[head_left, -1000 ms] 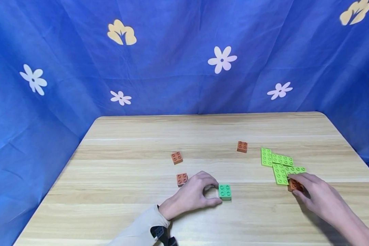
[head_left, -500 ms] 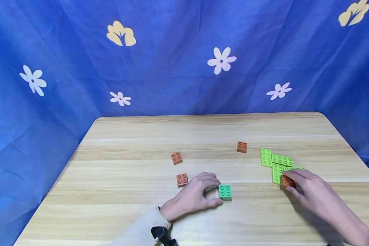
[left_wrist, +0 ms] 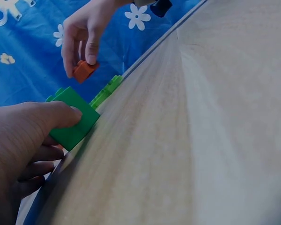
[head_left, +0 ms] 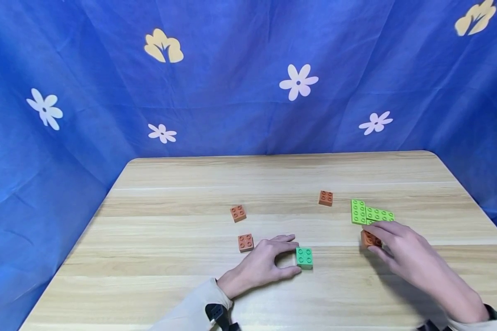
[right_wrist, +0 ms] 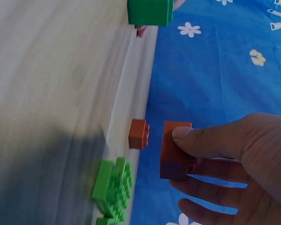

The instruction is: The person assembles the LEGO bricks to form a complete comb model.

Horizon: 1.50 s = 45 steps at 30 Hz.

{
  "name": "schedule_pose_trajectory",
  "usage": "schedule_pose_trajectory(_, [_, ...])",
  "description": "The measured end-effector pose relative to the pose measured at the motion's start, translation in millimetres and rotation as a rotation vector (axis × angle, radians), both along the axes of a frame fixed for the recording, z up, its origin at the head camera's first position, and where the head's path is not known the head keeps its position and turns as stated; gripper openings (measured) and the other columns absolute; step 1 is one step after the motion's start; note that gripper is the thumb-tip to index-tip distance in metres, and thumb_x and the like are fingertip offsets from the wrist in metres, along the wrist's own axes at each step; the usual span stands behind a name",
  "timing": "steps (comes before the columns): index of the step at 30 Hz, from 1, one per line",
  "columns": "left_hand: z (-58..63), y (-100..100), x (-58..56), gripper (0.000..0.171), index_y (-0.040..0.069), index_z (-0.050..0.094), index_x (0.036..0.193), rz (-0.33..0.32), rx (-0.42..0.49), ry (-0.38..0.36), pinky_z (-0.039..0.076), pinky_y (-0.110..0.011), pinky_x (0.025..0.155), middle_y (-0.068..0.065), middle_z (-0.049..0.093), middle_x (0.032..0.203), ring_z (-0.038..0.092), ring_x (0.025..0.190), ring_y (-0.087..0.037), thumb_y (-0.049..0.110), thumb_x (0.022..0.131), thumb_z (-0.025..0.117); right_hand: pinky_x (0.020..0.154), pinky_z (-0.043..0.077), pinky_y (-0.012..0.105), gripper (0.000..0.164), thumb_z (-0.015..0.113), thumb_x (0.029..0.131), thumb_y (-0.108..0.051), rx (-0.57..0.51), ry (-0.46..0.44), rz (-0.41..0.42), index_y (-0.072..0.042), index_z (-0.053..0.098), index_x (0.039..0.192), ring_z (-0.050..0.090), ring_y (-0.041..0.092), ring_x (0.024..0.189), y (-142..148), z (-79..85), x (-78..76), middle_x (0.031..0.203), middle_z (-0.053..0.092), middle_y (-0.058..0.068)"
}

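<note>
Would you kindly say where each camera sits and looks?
On head: looks forward and down at a pale wooden table; left hand and right hand show.
On left wrist: faces the square green plastic brick; both hands show.
On right wrist: faces the square brown plastic brick; both hands show, left partly.
Wrist views share both bricks.

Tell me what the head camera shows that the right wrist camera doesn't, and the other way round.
Only the head view: two loose brown bricks on the left, a farther one and a nearer one, plus the left sleeve with its black wristband.

Only the right wrist view: a pale figure on the blue cloth, cut off by the picture's edge.

Both: the right grip with its held brown brick, the green block, light green plates, a third loose brick, parts of the left grip, and the table.
</note>
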<state>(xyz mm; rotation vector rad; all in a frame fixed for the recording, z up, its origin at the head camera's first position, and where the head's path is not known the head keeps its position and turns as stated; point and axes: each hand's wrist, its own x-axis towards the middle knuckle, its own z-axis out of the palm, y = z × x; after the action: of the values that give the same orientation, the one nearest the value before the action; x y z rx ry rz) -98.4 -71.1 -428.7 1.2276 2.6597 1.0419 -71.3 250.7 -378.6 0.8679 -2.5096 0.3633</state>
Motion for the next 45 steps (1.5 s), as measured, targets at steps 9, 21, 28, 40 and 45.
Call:
schedule_pose_trajectory(9, [-2.0,-0.1,0.9,0.052,0.004,0.063,0.124,0.008,0.011,-0.009,0.036,-0.032,0.110,-0.013,0.059,0.132,0.051,0.127,-0.021,0.037,0.085,0.073,0.073,0.056,0.046,0.067,0.028,0.099,-0.052,0.004,-0.010,0.046,0.000,0.070,0.106,0.066,0.029,0.089,-20.9,3.0,-0.2,0.100,0.069,0.012])
schedule_pose_trajectory(21, [-5.4,-1.1,-0.5,0.046,0.006,0.066,0.116,-0.027,0.087,0.077,0.038,-0.030,0.108,-0.006,0.063,0.124,0.052,0.122,-0.017,0.034,0.081,0.077,0.079,0.057,0.044,0.042,0.083,0.070,-0.014,0.026,-0.034,0.083,-0.001,0.070,0.108,0.066,0.026,0.092,-48.9,7.4,0.3,0.102,0.068,0.009])
schedule_pose_trajectory(28, [-6.7,-0.6,-1.5,0.047,0.006,0.066,0.116,-0.020,0.075,0.073,0.039,-0.030,0.107,-0.004,0.065,0.120,0.053,0.120,-0.016,0.035,0.080,0.077,0.082,0.056,0.043,0.042,0.081,0.072,-0.017,0.007,-0.037,0.112,-0.002,0.069,0.109,0.066,0.025,0.094,-60.6,7.3,0.1,0.103,0.069,0.008])
schedule_pose_trajectory(40, [-6.0,-1.3,-2.0,0.047,0.005,0.065,0.116,-0.029,0.091,0.061,0.041,-0.030,0.106,-0.006,0.066,0.118,0.055,0.117,-0.017,0.033,0.081,0.077,0.085,0.054,0.043,0.043,0.080,0.075,-0.020,0.017,-0.082,0.139,-0.005,0.068,0.113,0.065,0.022,0.097,-78.9,9.6,1.1,0.105,0.069,0.005])
schedule_pose_trajectory(45, [-5.5,-1.0,-1.5,0.049,0.004,0.064,0.118,-0.030,0.087,0.060,0.039,-0.031,0.108,-0.008,0.065,0.121,0.055,0.120,-0.019,0.033,0.081,0.077,0.086,0.054,0.041,0.041,0.079,0.077,-0.021,0.023,-0.102,0.139,-0.005,0.069,0.112,0.065,0.021,0.097,-86.3,10.0,2.5,0.106,0.068,0.004])
